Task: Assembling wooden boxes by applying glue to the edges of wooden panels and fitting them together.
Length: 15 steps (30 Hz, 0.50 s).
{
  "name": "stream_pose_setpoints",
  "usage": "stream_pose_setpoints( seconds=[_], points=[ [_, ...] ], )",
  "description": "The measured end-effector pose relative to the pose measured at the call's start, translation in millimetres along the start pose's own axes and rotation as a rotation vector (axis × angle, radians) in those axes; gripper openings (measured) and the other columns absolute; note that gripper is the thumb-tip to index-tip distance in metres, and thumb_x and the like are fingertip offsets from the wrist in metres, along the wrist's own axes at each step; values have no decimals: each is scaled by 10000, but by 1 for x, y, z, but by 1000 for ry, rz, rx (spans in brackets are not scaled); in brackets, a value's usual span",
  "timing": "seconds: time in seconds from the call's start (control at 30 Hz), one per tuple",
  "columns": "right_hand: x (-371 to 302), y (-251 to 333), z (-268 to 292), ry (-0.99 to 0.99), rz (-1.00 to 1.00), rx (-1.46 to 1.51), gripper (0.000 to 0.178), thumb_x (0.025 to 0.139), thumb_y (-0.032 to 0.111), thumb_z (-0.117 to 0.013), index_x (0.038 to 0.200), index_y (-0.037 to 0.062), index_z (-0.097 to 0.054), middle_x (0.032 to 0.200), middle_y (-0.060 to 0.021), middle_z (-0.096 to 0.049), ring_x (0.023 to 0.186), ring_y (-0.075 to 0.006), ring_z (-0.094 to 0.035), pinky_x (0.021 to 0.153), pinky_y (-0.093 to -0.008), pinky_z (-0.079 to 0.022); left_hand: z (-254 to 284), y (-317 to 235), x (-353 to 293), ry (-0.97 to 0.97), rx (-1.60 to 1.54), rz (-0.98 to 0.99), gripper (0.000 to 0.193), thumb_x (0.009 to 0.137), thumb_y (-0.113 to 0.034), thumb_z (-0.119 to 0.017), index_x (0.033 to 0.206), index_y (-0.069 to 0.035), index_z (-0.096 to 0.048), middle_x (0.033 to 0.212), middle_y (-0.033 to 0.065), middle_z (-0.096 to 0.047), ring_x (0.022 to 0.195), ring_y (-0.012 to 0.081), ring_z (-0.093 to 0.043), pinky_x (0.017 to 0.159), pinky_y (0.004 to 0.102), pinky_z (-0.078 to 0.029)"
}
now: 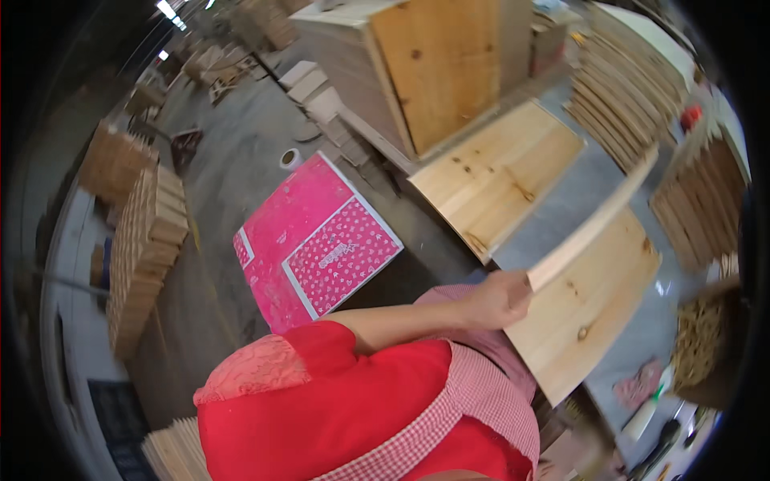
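My left hand (pixel 505 300) is closed around the near end of a long, pale wooden strip (pixel 593 220). The strip slants up and away to the right, slightly blurred; it could be a thin board seen edge-on. Below it a knotty pine panel (pixel 585 309) lies flat on the grey worktable (pixel 553 188), close to my left hand. A second pine panel (pixel 501 176) lies farther off on the same table. My right hand is out of sight.
Stacks of wooden pieces (pixel 630 88) stand at the table's far right. A large wooden box (pixel 437 68) rises behind the panels. A pink patterned board (pixel 321 240) is at the left, near a tape roll (pixel 290 159). A glue bottle (pixel 642 418) lies at lower right. Wood piles (pixel 148 248) line the left.
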State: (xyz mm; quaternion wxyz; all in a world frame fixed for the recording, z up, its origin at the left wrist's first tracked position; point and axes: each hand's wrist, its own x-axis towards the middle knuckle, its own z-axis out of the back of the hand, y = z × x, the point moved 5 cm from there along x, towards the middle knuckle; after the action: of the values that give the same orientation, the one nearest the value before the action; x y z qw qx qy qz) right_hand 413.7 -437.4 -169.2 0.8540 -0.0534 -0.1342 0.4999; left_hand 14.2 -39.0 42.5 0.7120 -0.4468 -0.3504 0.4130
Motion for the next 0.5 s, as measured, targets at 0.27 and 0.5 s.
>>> stream_pose_setpoints(
  seconds=[0.27,0.5],
  points=[
    [25,-52,-10,-270,228,134,557,906,345,-565,1250,-92,-535,1165,-323,-602,920,-464,-659,755,-512,-565,9,-6,-15,-181,-108,-41,429,843,-127,-620,1220,67,-553,1028,283,-657,1002,341,-669,875,385,-509],
    [6,-80,189,-270,-917,194,198,896,123,-606,884,-71,-642,776,-217,-660,693,-384,-646,642,-453,-527,-7,25,-5,-115,-95,17,324,804,-124,-619,1092,26,-610,903,268,-648,851,396,-654,756,430,-518]
  ],
)
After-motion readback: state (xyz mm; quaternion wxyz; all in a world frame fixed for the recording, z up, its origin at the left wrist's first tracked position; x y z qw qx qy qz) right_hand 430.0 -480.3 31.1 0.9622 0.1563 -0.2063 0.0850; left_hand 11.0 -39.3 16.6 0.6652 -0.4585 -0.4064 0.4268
